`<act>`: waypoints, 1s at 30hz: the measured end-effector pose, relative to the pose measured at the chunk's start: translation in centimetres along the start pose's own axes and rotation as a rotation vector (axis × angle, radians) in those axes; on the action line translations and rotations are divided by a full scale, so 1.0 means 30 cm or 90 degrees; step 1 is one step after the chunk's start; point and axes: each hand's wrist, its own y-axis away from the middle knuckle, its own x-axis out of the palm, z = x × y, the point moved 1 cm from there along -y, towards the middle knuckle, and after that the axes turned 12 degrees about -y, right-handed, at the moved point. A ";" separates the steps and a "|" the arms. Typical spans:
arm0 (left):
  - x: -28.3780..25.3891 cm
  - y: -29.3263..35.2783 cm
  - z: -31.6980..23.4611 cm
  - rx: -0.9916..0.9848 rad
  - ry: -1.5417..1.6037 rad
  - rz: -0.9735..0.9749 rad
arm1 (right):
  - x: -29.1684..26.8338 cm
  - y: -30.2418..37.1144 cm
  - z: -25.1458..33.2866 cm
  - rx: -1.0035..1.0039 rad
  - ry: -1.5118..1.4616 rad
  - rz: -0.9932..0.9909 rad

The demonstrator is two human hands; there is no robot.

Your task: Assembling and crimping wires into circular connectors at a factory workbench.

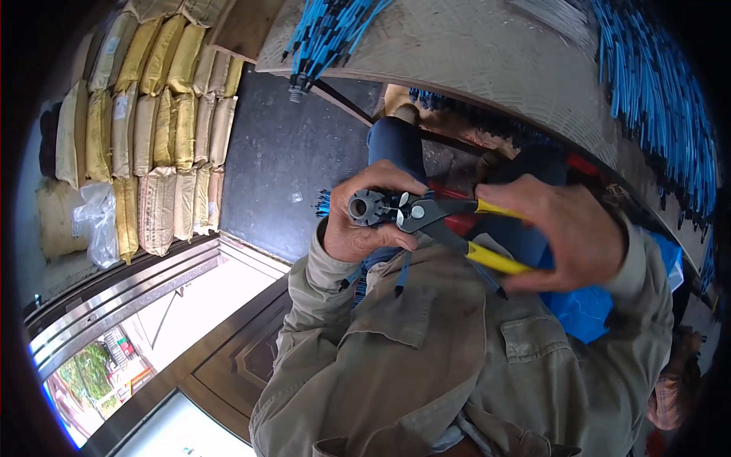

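Observation:
My left hand [343, 232] is wrapped round a round dark hub [367, 207] with a hole in its middle and notches about its rim. Thin blue rods with black tips show below this hand, and more beyond it. In my right hand [575, 232], slightly blurred, are pliers [496, 259] with yellow grips, their handles spread apart. The grey plier head lies against the hub's right side, beside small shiny metal pieces; what the jaws grip is too small to tell. Both hands are above my lap.
A worktable [472, 46] ahead bears a bundle of blue rods [327, 34]; a large heap of rods [659, 99] hangs at its right. Stacked sacks [164, 126] and a clear plastic bag [103, 225] are left. Blue plastic sheeting [579, 308] lies by my right arm.

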 end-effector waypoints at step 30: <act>0.006 0.023 -0.028 -0.007 -0.052 -0.080 | 0.043 -0.051 0.050 -0.093 0.828 -0.345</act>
